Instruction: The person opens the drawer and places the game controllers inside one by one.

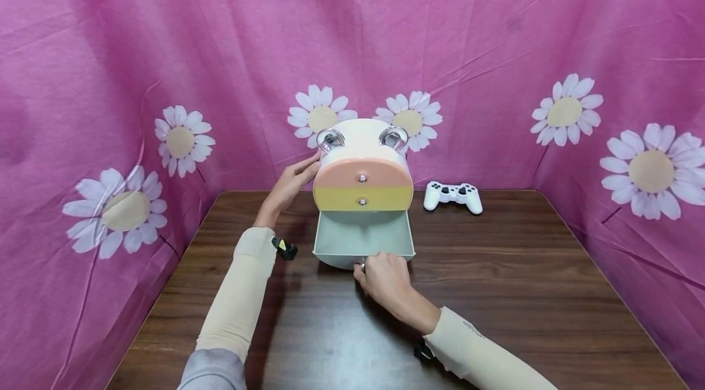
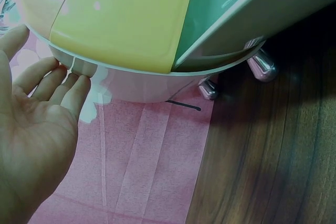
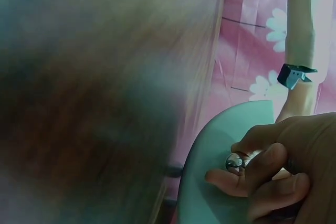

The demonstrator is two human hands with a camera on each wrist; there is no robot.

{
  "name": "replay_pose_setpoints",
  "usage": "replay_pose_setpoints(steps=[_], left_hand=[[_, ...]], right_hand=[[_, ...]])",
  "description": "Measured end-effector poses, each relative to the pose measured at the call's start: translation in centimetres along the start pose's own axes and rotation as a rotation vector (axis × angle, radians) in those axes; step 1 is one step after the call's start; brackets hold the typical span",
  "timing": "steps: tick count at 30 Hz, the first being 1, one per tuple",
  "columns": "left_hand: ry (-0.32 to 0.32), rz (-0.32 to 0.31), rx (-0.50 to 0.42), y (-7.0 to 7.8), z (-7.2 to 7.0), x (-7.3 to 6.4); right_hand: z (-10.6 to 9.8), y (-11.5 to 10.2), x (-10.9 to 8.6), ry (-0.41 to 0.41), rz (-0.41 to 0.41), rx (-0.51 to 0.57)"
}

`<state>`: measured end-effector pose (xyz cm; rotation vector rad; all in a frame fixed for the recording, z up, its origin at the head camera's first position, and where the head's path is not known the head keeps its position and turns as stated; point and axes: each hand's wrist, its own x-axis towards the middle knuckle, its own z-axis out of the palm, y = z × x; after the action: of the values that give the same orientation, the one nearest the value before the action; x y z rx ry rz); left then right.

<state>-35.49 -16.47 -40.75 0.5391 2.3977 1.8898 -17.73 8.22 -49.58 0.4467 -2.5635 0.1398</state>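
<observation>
A small rounded drawer cabinet (image 1: 360,140) with a white body and two shiny rings on top stands on the table. Its peach drawer (image 1: 338,176) and yellow drawer (image 1: 338,197) are closed, while the pale green bottom drawer (image 1: 360,234) is pulled out with its inside bare. My right hand (image 1: 388,283) pinches the silver knob (image 3: 233,162) on the green drawer's front. Against the cabinet's left side rests my left hand (image 1: 289,187), its fingertips (image 2: 81,85) touching the white wall and its fingers extended.
A white game controller (image 1: 453,195) lies right of the cabinet, near the back edge of the dark wooden table (image 1: 496,267). Pink cloth (image 1: 248,41) printed with daisies hangs behind and on both sides. Short silver legs (image 2: 262,66) hold the cabinet up.
</observation>
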Motion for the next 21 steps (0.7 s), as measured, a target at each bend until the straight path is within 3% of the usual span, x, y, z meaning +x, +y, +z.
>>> replay_pose_setpoints(steps=[21], left_hand=[[-0.022, -0.004, -0.038, 0.0, 0.0, 0.2]], right_hand=[[-1.4, -0.6, -1.9, -0.013, -0.014, 0.009]])
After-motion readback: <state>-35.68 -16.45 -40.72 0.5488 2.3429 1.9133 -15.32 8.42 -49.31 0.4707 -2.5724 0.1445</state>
